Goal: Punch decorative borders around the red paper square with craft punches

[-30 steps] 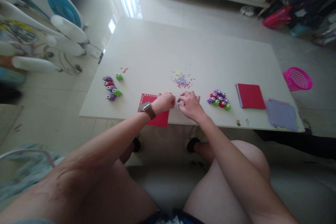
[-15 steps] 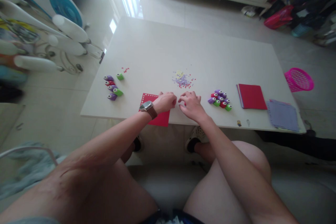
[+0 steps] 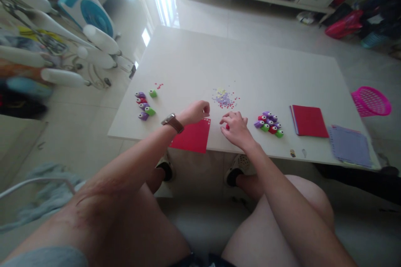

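Note:
My left hand (image 3: 196,112), with a watch on its wrist, is closed in a pinch above the top edge of a red sheet of paper (image 3: 192,137); what its fingertips hold, if anything, is too small to make out. White punched shapes run along the paper's upper edge, partly hidden by the hand. To the right, my right hand (image 3: 235,128) curls over a small red craft punch (image 3: 227,126), which shows between thumb and fingers. Beyond both hands lies a pile of tiny purple, yellow and red paper cutouts (image 3: 224,99).
Several craft punches (image 3: 268,124) cluster right of my right hand; more punches (image 3: 144,106) stand at the left beside red cutouts (image 3: 159,86). Red paper stack (image 3: 310,121) and purple sheets (image 3: 351,146) lie at the right. A pink basket (image 3: 372,101) stands past the table edge.
The whole view has shifted right and slightly down. My left hand has lifted away from the paper's edge and sits farther from my right hand, which stays over the red punch.

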A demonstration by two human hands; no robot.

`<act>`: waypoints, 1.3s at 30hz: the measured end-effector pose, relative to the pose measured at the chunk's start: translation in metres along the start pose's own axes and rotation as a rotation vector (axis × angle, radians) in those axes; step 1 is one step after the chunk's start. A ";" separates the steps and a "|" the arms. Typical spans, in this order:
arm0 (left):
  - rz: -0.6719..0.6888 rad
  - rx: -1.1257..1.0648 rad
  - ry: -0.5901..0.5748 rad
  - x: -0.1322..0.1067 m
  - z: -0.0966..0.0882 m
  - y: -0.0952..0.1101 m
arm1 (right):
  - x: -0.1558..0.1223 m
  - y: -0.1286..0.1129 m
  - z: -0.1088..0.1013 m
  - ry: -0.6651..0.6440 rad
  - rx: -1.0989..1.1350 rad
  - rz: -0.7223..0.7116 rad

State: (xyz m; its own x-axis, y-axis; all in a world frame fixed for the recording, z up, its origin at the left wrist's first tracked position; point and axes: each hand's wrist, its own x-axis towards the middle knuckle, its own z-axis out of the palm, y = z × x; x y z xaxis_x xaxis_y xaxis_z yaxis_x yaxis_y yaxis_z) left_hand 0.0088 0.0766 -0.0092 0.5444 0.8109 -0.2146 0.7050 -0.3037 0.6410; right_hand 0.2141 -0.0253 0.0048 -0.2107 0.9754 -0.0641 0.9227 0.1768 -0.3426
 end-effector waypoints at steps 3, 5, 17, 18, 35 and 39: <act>-0.210 -0.206 0.263 -0.001 -0.034 -0.022 | -0.001 0.001 -0.001 0.004 0.007 -0.004; -0.350 -0.372 0.424 -0.008 -0.055 -0.037 | -0.001 0.002 -0.001 0.005 0.013 -0.002; -0.593 -0.989 0.977 -0.013 -0.094 -0.084 | 0.002 0.001 0.001 0.012 0.003 -0.005; -0.589 -1.005 1.008 -0.012 -0.093 -0.084 | 0.002 0.001 0.001 0.017 0.003 -0.002; -0.003 0.037 0.176 -0.063 -0.009 0.024 | 0.009 0.029 -0.026 -0.028 0.104 0.205; 0.077 0.289 -0.031 -0.078 0.022 0.048 | 0.007 0.018 -0.018 -0.135 0.114 0.085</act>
State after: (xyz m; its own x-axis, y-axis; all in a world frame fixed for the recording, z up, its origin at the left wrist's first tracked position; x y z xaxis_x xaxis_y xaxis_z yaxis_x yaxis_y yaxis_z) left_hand 0.0099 -0.0121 0.0223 0.6118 0.7658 -0.1984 0.7588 -0.4972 0.4206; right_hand 0.2350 -0.0129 0.0153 -0.1823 0.9584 -0.2197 0.8982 0.0715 -0.4337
